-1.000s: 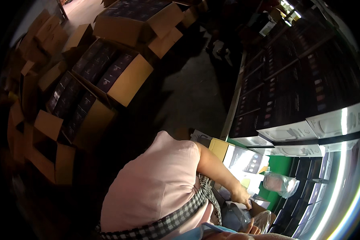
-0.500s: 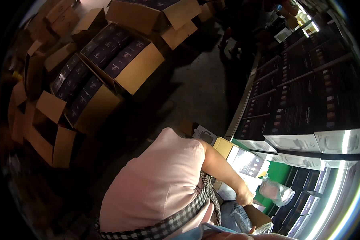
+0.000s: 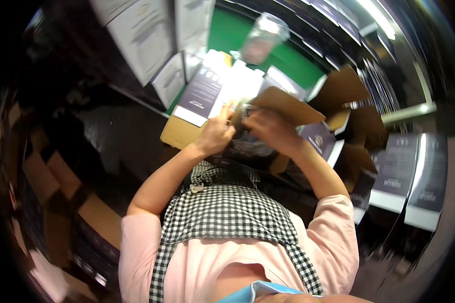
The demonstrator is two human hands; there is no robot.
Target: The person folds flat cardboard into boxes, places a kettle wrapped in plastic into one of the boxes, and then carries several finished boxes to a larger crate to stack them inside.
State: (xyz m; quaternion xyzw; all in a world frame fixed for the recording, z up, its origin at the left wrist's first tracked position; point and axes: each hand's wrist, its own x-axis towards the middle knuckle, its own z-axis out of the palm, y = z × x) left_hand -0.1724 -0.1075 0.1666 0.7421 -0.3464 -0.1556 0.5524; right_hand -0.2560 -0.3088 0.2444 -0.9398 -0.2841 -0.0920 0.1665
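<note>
In front of my apron, both hands meet over an open cardboard carton whose brown flap [image 3: 288,105] stands up beside my right hand. My left hand [image 3: 217,133] is closed, fingers bunched at a pale, blurred spot. Close by, my right hand [image 3: 272,129] has its fingers curled in towards the left; what it grips is hidden. Crumpled clear plastic [image 3: 253,146] shows below the hands, inside the carton. Left of them, a dark-and-white printed box [image 3: 201,96] lies on a yellow-brown box [image 3: 179,132]. A plastic-wrapped item [image 3: 264,41] rests on the green surface [image 3: 225,29] beyond.
White boxes [image 3: 145,43] are stacked at the upper left. More open cardboard flaps [image 3: 341,93] rise on the right, near a dark printed box [image 3: 319,141]. Dark boxes with white ends [image 3: 397,169] stand farther right. Large opened cartons [image 3: 103,217] are at the lower left.
My view and body have turned towards the green work surface. Both hands and forearms now show over the carton; before, one arm reached out to the right and the other hand was mostly hidden.
</note>
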